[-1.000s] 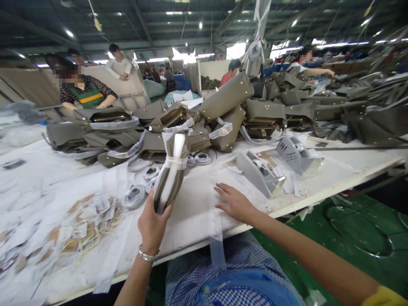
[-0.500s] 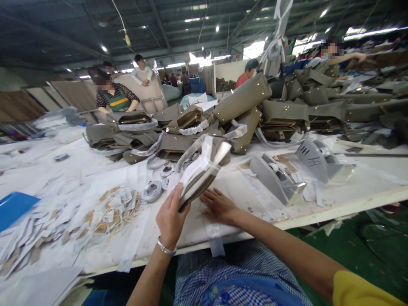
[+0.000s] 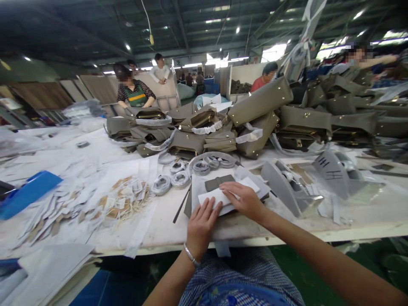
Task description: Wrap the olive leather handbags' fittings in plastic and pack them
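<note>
A flat grey-green handbag (image 3: 188, 204) lies on the table in front of me, its strap wrapped in pale film and curving behind it. White sheets cover much of its top, and a folded strip of white paper (image 3: 208, 196) lies across them. My left hand (image 3: 201, 225) rests on the near left end of that strip, fingers stretched out flat. From the right, my right hand (image 3: 245, 200) touches the strip's middle with its fingers extended; its palm side is hidden. A small grey-green flap (image 3: 218, 182) shows just beyond the fingers.
Coiled wrapped straps (image 3: 180, 179) lie left of the bag, beside a heap of stringed tags (image 3: 129, 197). A pile of handbags (image 3: 188, 143) spans the back. Grey angled stands (image 3: 282, 187) are at right. A blue folder (image 3: 30, 193) lies left. Co-workers (image 3: 135, 91) are beyond.
The handbag was tilted up in my left hand; now it lies flat on the table. My right hand has moved from the tabletop onto the white paper, and my left hand has flattened there too.
</note>
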`<state>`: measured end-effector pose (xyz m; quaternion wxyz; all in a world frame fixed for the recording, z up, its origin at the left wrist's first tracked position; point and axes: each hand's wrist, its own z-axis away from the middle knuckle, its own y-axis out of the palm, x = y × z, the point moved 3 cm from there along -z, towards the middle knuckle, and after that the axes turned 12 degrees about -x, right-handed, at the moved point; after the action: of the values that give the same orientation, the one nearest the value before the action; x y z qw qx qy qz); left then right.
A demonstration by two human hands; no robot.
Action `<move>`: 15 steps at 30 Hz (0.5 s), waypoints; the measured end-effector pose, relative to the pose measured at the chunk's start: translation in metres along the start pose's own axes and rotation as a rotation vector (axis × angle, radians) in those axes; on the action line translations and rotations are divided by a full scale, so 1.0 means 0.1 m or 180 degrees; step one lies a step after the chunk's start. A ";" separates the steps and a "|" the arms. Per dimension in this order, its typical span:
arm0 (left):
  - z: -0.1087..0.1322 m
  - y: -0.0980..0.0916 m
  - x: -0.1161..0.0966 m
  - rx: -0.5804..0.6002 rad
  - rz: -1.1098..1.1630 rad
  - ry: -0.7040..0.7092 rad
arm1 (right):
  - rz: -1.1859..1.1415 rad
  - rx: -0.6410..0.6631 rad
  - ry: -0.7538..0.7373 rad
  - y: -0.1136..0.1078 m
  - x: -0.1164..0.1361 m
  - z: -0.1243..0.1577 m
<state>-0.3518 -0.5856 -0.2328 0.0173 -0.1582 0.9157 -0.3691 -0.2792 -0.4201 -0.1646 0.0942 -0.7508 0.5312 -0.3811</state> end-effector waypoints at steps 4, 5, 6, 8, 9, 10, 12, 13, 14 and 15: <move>0.07 -0.12 -0.07 -0.0074 0.0032 0.0044 | 0.0583 0.0834 0.0608 0.34 -0.40 -0.47; 0.09 -0.14 -0.10 -0.0098 0.0027 0.0038 | 0.0732 0.1133 0.0762 0.47 -0.49 -0.55; 0.11 -0.15 -0.12 -0.0128 0.0016 0.0029 | 0.0849 0.1368 0.0909 0.60 -0.56 -0.63; 0.13 -0.18 -0.16 -0.0205 -0.0007 0.0019 | 0.0966 0.1613 0.1134 0.87 -0.65 -0.75; 0.14 -0.19 -0.18 -0.0243 -0.0014 0.0021 | 0.0977 0.1639 0.1228 0.99 -0.68 -0.80; 0.15 -0.20 -0.19 -0.0273 -0.0018 0.0029 | 0.0980 0.1662 0.1333 1.10 -0.70 -0.84; 0.15 -0.21 -0.21 -0.0336 -0.0021 0.0040 | 0.0911 0.1673 0.1555 1.29 -0.74 -0.90; 0.16 -0.22 -0.21 -0.0356 -0.0020 0.0041 | 0.0815 0.1674 0.1657 1.36 -0.75 -0.92; 0.16 -0.22 -0.21 -0.0373 -0.0014 0.0042 | 0.0643 0.1682 0.1738 1.41 -0.77 -0.93; 0.16 -0.22 -0.21 -0.0385 -0.0001 0.0036 | 0.0432 0.1697 0.1812 1.45 -0.78 -0.94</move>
<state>-0.3233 -0.6051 -0.2316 0.0024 -0.1570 0.9363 -0.3140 -0.4591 -0.3879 -0.2161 0.1599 -0.5275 0.4669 -0.6915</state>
